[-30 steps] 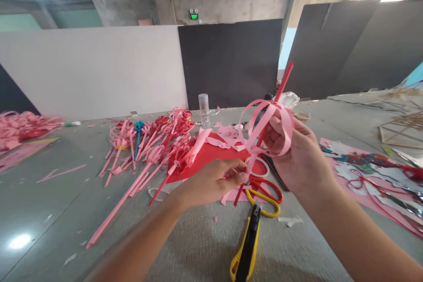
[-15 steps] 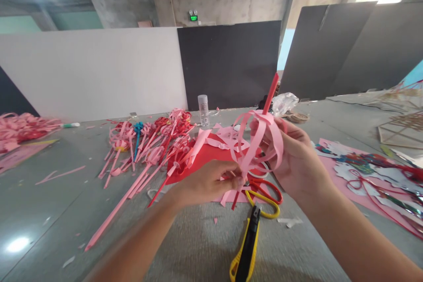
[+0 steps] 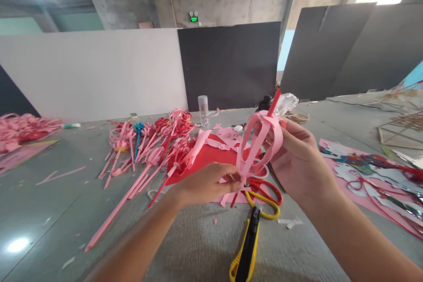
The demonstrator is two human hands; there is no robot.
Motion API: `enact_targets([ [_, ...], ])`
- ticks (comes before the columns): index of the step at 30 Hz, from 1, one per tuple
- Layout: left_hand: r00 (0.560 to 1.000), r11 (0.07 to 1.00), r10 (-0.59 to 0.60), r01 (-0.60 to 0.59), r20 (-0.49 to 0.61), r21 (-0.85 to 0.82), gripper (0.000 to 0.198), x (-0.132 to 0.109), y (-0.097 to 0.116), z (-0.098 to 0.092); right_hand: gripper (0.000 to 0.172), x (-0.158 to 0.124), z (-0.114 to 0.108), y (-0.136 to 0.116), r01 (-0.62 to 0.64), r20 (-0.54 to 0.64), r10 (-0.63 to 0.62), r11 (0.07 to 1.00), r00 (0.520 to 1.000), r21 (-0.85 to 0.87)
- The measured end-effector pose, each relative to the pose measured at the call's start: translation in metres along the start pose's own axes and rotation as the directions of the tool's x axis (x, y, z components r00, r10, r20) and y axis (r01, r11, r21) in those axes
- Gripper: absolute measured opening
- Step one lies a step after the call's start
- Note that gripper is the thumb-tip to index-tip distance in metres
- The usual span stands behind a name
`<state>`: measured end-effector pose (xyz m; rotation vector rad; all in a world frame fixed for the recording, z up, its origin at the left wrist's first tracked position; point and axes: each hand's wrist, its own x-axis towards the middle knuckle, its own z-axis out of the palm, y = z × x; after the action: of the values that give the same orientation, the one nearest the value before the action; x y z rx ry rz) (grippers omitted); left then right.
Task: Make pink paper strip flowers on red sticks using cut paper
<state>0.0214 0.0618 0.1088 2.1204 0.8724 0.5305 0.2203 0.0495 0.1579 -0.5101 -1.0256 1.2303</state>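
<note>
Between my hands is a paper flower (image 3: 256,141) made of pink strips that bow out around a red paper stick (image 3: 274,103). My left hand (image 3: 216,181) pinches the gathered lower end of the strips, with a short red end of the stick poking out below. My right hand (image 3: 297,152) is closed around the upper part, where the strips meet under the stick's red tip; some of its fingers are hidden behind the paper. Just below lie scissors (image 3: 264,205) with red and yellow handles and a yellow and black box cutter (image 3: 246,246).
A pile of finished pink and red paper flowers (image 3: 155,141) lies to the left. Red paper (image 3: 198,165) with pink scraps is under my hands. A clear bottle (image 3: 203,111) stands behind. Pink paper with shiny cords (image 3: 360,194) lies right. Dark panels (image 3: 231,66) border the table's back.
My right hand has slid the top of the strips down, and the red tip sits lower. The strips now bow in a narrower, tighter shape. My left hand keeps its pinch.
</note>
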Motion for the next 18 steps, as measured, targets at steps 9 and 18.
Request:
enact_targets([
  [9,1.0,0.999,-0.017,0.017,0.003,0.05,0.015,0.0,0.001,-0.001,0.016,-0.001,0.001,0.001,-0.018,-0.001,0.018,1.0,1.0,-0.01],
  [18,0.995,0.986,0.027,-0.043,-0.101,-0.16,0.096,-0.012,0.009,-0.014,0.013,-0.009,0.01,0.0,-0.051,0.017,0.051,0.999,0.999,-0.015],
])
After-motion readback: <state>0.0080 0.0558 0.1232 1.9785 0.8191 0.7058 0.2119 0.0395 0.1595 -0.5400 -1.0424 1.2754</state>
